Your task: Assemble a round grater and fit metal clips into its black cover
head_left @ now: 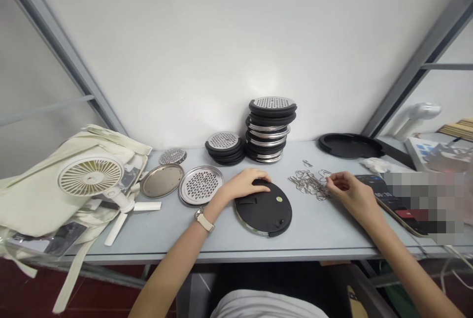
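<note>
My left hand [246, 185] lies over the far edge of a round black disc [264, 209], fingers curled against it. A yellow-green dot and a small slot mark the disc's face, and steel shows under its near rim. My right hand [347, 193] reaches to the right side of a loose pile of bent wire clips [308, 184], its fingertips among the clips. I cannot tell whether those fingers hold one.
Behind the hands stand a tall stack of black-and-steel perforated discs [266, 131] and a lower stack [224, 148]. Steel discs [201, 185] lie to the left, beside a white fan [90, 175] on a cream cloth bag [48, 195]. A black tray [350, 145] sits at the back right.
</note>
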